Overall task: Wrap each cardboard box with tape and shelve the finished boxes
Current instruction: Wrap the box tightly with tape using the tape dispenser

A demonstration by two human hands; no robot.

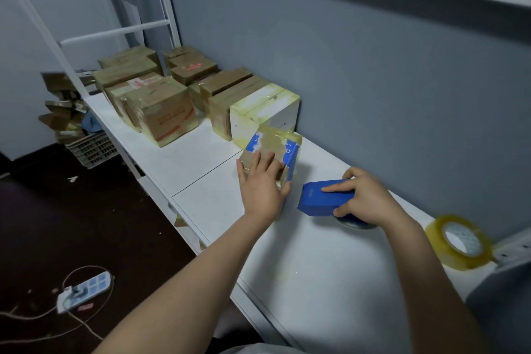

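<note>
White bench (301, 253) holds about 10 taped boxes (161, 112); I see the left hand (263, 184) flat on 1 more taped box (275, 142), the right hand (365, 195) gripping a bare blue box (319, 201), tape roll (459, 241) beside.

My white counter (215, 204) has 1 seam across its top. At its far end stand 2 rows of taped brown boxes (161, 115), and the wall row ends in a white box (267, 112). Just before that sits a taped box (275, 144) with blue corners. A blue box (316, 198) is just beside it, over a dark roll (353, 225). A yellow tape roll (459, 241) sits to my right.
</note>
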